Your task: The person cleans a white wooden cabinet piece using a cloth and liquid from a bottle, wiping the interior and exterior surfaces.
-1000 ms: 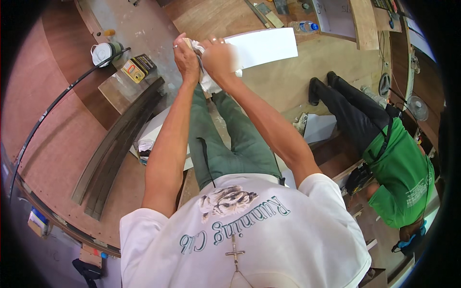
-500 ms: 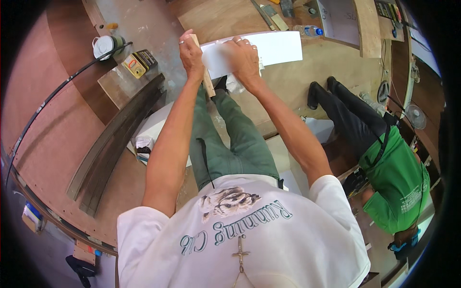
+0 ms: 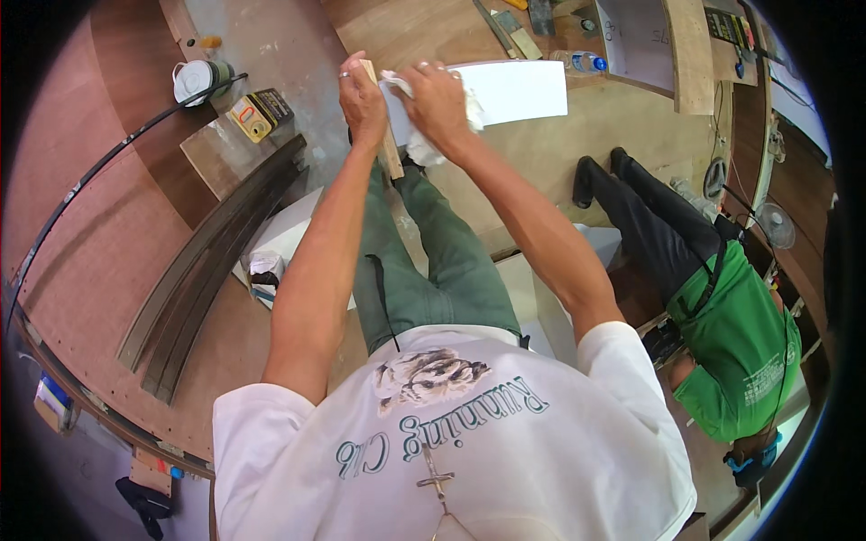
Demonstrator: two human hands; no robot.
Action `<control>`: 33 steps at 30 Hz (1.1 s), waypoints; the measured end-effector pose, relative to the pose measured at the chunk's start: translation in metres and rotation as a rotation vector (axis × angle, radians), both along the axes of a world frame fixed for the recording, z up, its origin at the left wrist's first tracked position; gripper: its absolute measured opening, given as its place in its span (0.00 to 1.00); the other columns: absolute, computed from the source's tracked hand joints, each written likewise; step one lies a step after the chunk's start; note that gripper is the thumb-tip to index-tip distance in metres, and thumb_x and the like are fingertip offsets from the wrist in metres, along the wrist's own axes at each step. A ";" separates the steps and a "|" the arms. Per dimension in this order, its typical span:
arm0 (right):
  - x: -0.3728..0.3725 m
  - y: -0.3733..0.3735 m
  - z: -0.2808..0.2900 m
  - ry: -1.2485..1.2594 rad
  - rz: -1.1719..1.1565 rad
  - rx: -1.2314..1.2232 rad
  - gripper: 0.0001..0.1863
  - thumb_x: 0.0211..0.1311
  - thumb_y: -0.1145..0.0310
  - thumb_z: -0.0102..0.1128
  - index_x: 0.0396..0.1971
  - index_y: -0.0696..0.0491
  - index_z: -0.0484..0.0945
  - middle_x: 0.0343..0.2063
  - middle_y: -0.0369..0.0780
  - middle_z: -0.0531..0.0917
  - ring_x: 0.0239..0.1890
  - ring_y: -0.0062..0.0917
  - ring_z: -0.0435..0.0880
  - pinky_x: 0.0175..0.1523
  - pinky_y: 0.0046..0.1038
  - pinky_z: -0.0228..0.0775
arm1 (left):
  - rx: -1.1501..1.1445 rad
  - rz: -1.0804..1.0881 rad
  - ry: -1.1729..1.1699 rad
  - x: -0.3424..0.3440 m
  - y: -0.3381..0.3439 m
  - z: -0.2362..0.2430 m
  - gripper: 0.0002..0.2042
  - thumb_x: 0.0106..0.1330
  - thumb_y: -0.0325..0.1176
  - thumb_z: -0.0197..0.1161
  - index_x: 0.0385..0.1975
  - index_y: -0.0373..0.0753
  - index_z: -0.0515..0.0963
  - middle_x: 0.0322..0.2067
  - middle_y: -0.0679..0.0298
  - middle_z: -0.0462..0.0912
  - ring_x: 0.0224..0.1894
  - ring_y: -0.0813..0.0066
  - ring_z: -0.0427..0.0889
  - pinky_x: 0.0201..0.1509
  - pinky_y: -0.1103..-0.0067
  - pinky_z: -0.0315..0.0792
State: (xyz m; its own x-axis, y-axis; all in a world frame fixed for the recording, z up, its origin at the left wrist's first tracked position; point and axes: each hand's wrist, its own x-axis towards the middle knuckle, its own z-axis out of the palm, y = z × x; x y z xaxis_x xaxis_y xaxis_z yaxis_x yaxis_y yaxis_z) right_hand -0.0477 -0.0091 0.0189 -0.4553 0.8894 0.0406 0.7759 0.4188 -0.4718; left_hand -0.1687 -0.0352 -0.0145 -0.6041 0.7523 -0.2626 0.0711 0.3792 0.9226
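Observation:
A white rectangular board [image 3: 519, 90] is held up in front of me, its wooden edge turned toward me on the left. My left hand [image 3: 361, 99] grips that wooden edge [image 3: 391, 155]. My right hand [image 3: 436, 97] presses a crumpled white cloth [image 3: 424, 144] against the board's white face near the left end. My green trouser legs and dark shoes show below the board.
A bundle of long dark curved strips [image 3: 212, 261] lies on the plywood floor at the left. A yellow device [image 3: 250, 118] and a white tin [image 3: 191, 81] sit beyond it. A person in a green shirt [image 3: 735, 347] sits at the right; a fan [image 3: 776, 225] stands nearby.
The board has swung a little to the right and both hands have shifted with it. My right hand with the cloth has slid along the white face.

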 end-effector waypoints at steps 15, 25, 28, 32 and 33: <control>0.008 -0.006 -0.004 0.004 0.026 0.002 0.11 0.64 0.58 0.65 0.40 0.46 0.86 0.38 0.40 0.84 0.46 0.37 0.83 0.48 0.44 0.70 | -0.016 0.004 0.023 -0.002 -0.002 0.000 0.25 0.81 0.47 0.40 0.54 0.33 0.78 0.52 0.48 0.82 0.56 0.52 0.79 0.62 0.66 0.70; 0.008 -0.001 -0.010 0.081 -0.113 0.017 0.12 0.62 0.63 0.68 0.41 0.53 0.85 0.38 0.45 0.84 0.43 0.43 0.83 0.48 0.45 0.72 | 0.008 0.013 0.026 0.008 0.002 0.004 0.24 0.81 0.46 0.40 0.55 0.33 0.78 0.51 0.48 0.82 0.54 0.52 0.80 0.61 0.66 0.71; -0.015 -0.009 0.004 0.103 -0.087 -0.032 0.10 0.60 0.66 0.68 0.41 0.51 0.85 0.38 0.43 0.83 0.45 0.41 0.81 0.48 0.43 0.70 | -0.018 -0.010 0.030 -0.004 -0.004 -0.010 0.29 0.81 0.51 0.36 0.56 0.33 0.79 0.50 0.49 0.83 0.53 0.56 0.80 0.61 0.68 0.70; 0.008 -0.059 0.007 0.070 0.003 -0.140 0.10 0.58 0.71 0.68 0.41 0.49 0.85 0.39 0.40 0.81 0.45 0.39 0.80 0.47 0.43 0.69 | -0.015 0.003 0.057 -0.006 -0.005 -0.009 0.25 0.81 0.48 0.39 0.54 0.33 0.78 0.52 0.47 0.81 0.55 0.51 0.79 0.61 0.65 0.70; 0.012 -0.065 0.012 0.074 0.004 -0.138 0.10 0.58 0.71 0.68 0.41 0.49 0.85 0.39 0.40 0.81 0.45 0.39 0.80 0.47 0.43 0.69 | -0.013 0.003 0.061 -0.005 -0.005 -0.007 0.25 0.81 0.48 0.39 0.54 0.33 0.78 0.52 0.47 0.81 0.55 0.51 0.79 0.61 0.65 0.70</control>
